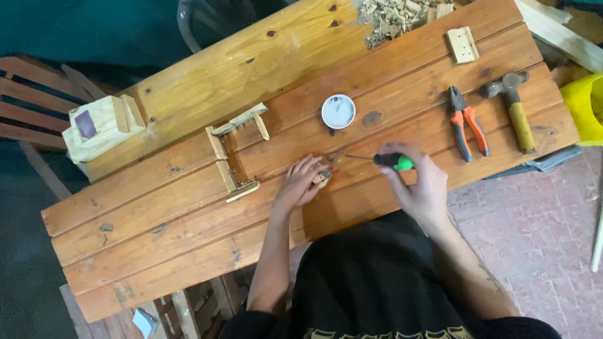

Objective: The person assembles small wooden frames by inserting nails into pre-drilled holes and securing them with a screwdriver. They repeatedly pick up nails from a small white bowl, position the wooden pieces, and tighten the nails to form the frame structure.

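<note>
My left hand (299, 182) presses down on a small wooden piece (321, 179) lying on the wooden plank table (188, 207). My right hand (419, 185) grips a screwdriver with a black and green handle (394, 161); its thin shaft points left toward the small piece. An open frame of small wooden strips (235, 154) lies just left of my left hand.
A white round lid (338, 111) sits behind my hands. Orange-handled pliers (466, 123) and a hammer (515, 107) lie at the right. A small wooden slab (462, 44) and wood scraps (392, 16) are at the back. A pale wooden block (100, 125) stands at the left edge.
</note>
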